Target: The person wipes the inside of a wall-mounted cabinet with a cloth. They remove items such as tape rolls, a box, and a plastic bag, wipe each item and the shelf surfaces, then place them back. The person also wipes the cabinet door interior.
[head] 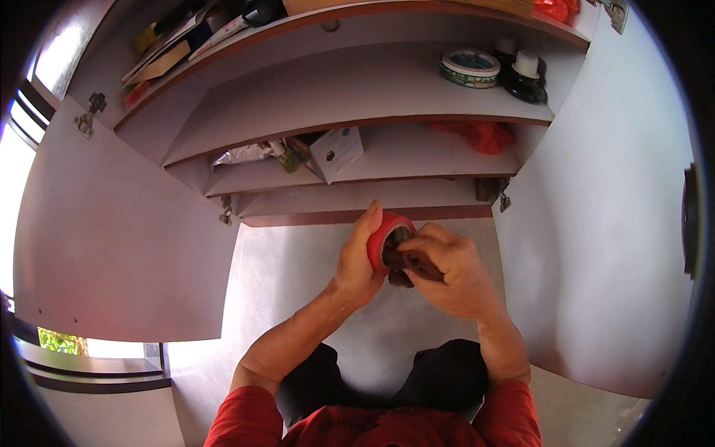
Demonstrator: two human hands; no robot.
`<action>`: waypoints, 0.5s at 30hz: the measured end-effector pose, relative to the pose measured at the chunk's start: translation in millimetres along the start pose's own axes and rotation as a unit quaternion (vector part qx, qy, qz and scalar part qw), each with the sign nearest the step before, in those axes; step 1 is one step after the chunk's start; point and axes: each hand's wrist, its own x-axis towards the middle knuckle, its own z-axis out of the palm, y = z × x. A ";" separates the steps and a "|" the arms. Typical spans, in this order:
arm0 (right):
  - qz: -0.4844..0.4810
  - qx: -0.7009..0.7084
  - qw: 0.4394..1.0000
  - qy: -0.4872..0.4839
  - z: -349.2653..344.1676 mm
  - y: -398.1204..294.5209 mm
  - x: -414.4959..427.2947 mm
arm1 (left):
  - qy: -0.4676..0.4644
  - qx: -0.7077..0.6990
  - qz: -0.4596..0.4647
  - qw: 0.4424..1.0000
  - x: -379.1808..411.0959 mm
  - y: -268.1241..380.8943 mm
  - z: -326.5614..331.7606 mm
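Observation:
My left hand [360,260] holds a red cylindrical container [377,244] from its left side, thumb along the top. The container is tilted so its round open end faces right, and something dark shows inside. In my right hand [455,274] is a dark brown cloth [422,265], pinched between thumb and fingers at the opening. Part of the cloth reaches into the container and a fold hangs below the rim. My fingers hide some of the cloth. Both hands are above the grey floor, in front of an open cabinet.
Two cabinet doors, left [134,223] and right [597,223], stand open. A round tin [469,68] and a dark bottle with a white cap [525,78] sit on one shelf. Below are a white box [337,154] and a red plastic bag [486,137]. My knees [447,369] are bent underneath.

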 end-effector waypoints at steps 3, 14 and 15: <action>0.200 0.256 0.944 0.056 -7.1 -16.8 0.8 | -0.034 0.005 -0.004 0.999 4.2 2.0 -6.9; 0.149 0.228 0.960 0.058 10.2 -20.4 2.1 | 0.037 0.269 0.232 0.934 -5.1 -9.8 1.4; 0.089 0.181 0.978 0.055 10.1 -15.1 1.6 | 0.033 0.267 0.234 0.934 -5.8 -8.7 0.9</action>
